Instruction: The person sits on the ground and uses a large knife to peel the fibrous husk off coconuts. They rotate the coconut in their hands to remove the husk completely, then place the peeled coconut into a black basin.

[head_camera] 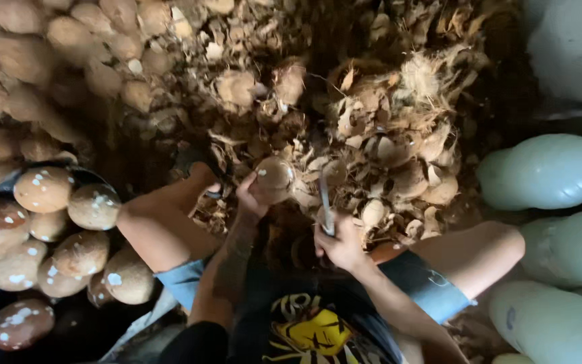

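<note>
Left hand (254, 195) cups round brown coconut (274, 176); right hand (339, 244) grips metal blade (325, 202).

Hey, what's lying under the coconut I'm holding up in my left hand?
Under the coconut in the left hand lies a heap of husk scraps and shell pieces. The right hand grips a blade beside it. The ground beneath the heap is covered.

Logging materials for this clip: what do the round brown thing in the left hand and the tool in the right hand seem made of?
The round brown peeled coconut in the left hand looks like hard, matte shell. The thin grey blade in the right hand has a dull sheen, probably metal; its handle is hidden.
</note>
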